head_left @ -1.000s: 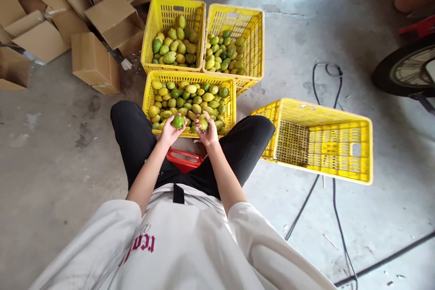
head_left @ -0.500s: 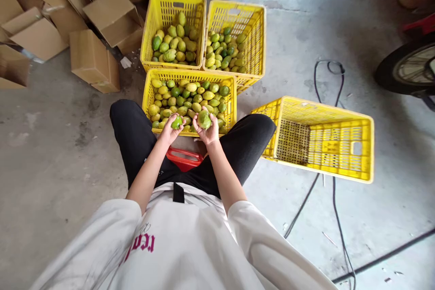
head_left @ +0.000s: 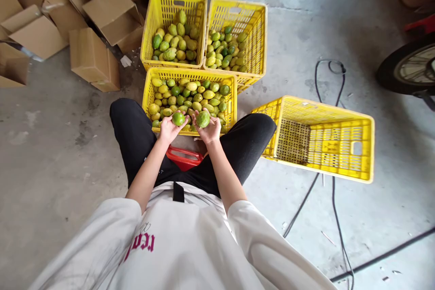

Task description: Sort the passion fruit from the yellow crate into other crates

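The left hand (head_left: 169, 128) is palm up with its fingers curled round a green fruit (head_left: 178, 118), which sits in the cup of the palm and hides most of the fingertips. Just to its right, almost touching, the right hand (head_left: 210, 130) is also palm up and grips a second green fruit (head_left: 203, 119) between thumb and fingers; the underside of both fruits is covered by the hands, so their full shape cannot be made out. Both forearms run straight forward from the white sleeves, bare, wrists close together over the gap between the knees in black trousers.

Directly beyond the hands stands the nearest yellow crate (head_left: 148, 92), its near rim partly hidden by the two hands; it is filled with green and yellowish fruit, probably the same kind, though they are too small to tell for sure. Below the wrists a red stool (head_left: 185, 157) shows only as a sliver between the legs. Farther ahead of the left hand is a second yellow crate (head_left: 159, 10) with larger fruit, and ahead of the right hand a third yellow crate (head_left: 253, 22) with smaller ones. Well off to the right of the right hand a tipped yellow crate (head_left: 326, 145) lies on its side, with a black cable (head_left: 335, 208) running under it. Far left of the left hand are cardboard boxes (head_left: 91, 54), cut off by the frame edge; at the far right a wheel (head_left: 408, 70) is also cut off.
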`<move>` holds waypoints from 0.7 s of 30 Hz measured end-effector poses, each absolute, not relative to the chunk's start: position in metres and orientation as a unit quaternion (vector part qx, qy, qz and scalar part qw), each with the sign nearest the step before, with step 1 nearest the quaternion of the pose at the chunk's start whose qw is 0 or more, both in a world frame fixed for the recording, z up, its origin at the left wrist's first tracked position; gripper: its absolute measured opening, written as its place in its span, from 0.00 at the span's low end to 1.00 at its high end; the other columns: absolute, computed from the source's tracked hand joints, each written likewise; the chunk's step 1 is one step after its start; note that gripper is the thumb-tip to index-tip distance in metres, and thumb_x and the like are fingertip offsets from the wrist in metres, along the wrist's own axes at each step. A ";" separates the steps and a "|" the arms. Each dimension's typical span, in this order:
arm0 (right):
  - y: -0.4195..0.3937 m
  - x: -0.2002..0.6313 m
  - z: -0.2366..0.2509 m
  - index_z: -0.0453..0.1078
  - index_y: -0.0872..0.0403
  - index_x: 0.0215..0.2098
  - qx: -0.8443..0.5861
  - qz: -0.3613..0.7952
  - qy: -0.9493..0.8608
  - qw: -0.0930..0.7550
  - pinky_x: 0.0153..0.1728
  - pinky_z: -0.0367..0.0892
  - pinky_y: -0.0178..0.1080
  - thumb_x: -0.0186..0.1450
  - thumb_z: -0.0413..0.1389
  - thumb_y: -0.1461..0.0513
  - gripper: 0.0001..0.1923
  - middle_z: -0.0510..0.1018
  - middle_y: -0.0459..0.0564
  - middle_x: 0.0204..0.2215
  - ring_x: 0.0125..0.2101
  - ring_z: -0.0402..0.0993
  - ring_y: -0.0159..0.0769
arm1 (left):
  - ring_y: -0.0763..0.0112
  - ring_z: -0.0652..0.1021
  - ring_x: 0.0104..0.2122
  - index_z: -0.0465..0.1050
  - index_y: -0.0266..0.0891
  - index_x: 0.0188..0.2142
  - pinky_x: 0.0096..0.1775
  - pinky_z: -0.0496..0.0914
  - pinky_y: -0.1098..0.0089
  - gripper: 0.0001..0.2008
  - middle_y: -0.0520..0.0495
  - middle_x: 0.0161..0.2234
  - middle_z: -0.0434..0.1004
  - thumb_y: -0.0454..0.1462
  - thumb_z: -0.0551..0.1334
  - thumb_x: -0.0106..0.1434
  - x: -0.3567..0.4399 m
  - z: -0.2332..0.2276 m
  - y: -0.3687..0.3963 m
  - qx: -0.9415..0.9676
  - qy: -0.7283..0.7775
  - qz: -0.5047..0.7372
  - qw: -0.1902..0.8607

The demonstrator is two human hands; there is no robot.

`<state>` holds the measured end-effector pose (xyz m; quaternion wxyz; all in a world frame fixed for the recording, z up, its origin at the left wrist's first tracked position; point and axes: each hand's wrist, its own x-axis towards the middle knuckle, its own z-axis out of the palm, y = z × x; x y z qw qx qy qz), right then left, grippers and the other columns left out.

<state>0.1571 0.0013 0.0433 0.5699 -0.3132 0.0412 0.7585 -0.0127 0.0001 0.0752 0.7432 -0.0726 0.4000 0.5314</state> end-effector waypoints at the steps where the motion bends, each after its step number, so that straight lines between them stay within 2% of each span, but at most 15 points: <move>1: 0.001 0.157 0.044 0.71 0.48 0.50 -0.306 0.760 0.039 0.572 0.47 0.83 0.54 0.63 0.57 0.58 0.17 0.84 0.52 0.44 0.52 0.83 0.50 | 0.58 0.85 0.54 0.78 0.34 0.50 0.56 0.79 0.59 0.18 0.38 0.42 0.87 0.35 0.49 0.77 -0.012 0.076 0.001 -0.072 0.403 0.530 0.743; 2: 0.001 0.157 0.044 0.71 0.48 0.50 -0.302 0.760 0.035 0.575 0.48 0.83 0.55 0.64 0.58 0.58 0.16 0.84 0.52 0.44 0.53 0.82 0.50 | 0.59 0.85 0.54 0.78 0.35 0.51 0.55 0.80 0.61 0.17 0.39 0.42 0.87 0.35 0.50 0.78 -0.011 0.076 0.001 -0.071 0.407 0.526 0.743; 4: 0.002 0.156 0.045 0.71 0.47 0.50 -0.303 0.756 0.021 0.579 0.48 0.84 0.54 0.66 0.58 0.59 0.13 0.85 0.51 0.44 0.52 0.83 0.48 | 0.64 0.86 0.45 0.78 0.35 0.51 0.48 0.81 0.68 0.16 0.42 0.39 0.86 0.37 0.51 0.79 -0.010 0.078 0.002 -0.069 0.419 0.515 0.745; 6: 0.002 0.155 0.046 0.70 0.46 0.49 -0.319 0.756 0.007 0.571 0.43 0.84 0.46 0.68 0.60 0.60 0.11 0.85 0.47 0.41 0.45 0.85 0.41 | 0.71 0.83 0.32 0.78 0.35 0.47 0.37 0.78 0.74 0.17 0.45 0.33 0.83 0.40 0.51 0.80 -0.009 0.080 0.002 -0.067 0.420 0.502 0.753; 8: 0.002 0.153 0.046 0.70 0.45 0.48 -0.338 0.763 -0.006 0.551 0.36 0.82 0.36 0.68 0.61 0.61 0.11 0.84 0.42 0.38 0.37 0.84 0.35 | 0.74 0.78 0.25 0.77 0.35 0.43 0.31 0.76 0.76 0.19 0.47 0.29 0.79 0.41 0.50 0.81 -0.010 0.082 0.002 -0.072 0.410 0.496 0.762; 11: 0.000 0.151 0.046 0.69 0.45 0.47 -0.353 0.775 -0.019 0.523 0.27 0.78 0.30 0.65 0.62 0.63 0.13 0.82 0.40 0.34 0.30 0.82 0.32 | 0.72 0.81 0.29 0.75 0.36 0.39 0.32 0.78 0.76 0.17 0.47 0.28 0.77 0.38 0.51 0.79 -0.011 0.085 0.000 -0.090 0.418 0.492 0.759; 13: -0.001 0.149 0.046 0.69 0.45 0.46 -0.361 0.776 -0.017 0.517 0.27 0.78 0.30 0.65 0.62 0.64 0.14 0.81 0.40 0.33 0.30 0.81 0.32 | 0.72 0.82 0.31 0.75 0.36 0.37 0.31 0.77 0.77 0.15 0.46 0.29 0.79 0.35 0.52 0.78 -0.010 0.086 0.000 -0.085 0.437 0.486 0.753; 16: -0.001 0.148 0.045 0.68 0.45 0.46 -0.372 0.773 -0.009 0.515 0.29 0.79 0.30 0.64 0.61 0.67 0.15 0.80 0.38 0.33 0.31 0.82 0.31 | 0.76 0.79 0.27 0.75 0.36 0.37 0.28 0.72 0.80 0.14 0.47 0.30 0.79 0.32 0.53 0.77 -0.010 0.084 0.001 -0.060 0.448 0.483 0.750; 19: 0.001 0.149 0.045 0.68 0.46 0.46 -0.372 0.770 0.014 0.519 0.25 0.74 0.28 0.66 0.60 0.65 0.12 0.81 0.38 0.33 0.29 0.80 0.31 | 0.75 0.79 0.27 0.76 0.37 0.36 0.27 0.71 0.79 0.15 0.47 0.30 0.79 0.36 0.53 0.78 -0.011 0.080 0.002 -0.058 0.445 0.493 0.745; 21: 0.001 0.150 0.046 0.70 0.47 0.46 -0.367 0.769 0.028 0.523 0.29 0.78 0.32 0.69 0.56 0.61 0.07 0.82 0.42 0.32 0.32 0.82 0.34 | 0.70 0.83 0.32 0.78 0.36 0.39 0.31 0.75 0.75 0.18 0.43 0.32 0.81 0.41 0.52 0.79 -0.013 0.077 0.002 -0.068 0.431 0.502 0.746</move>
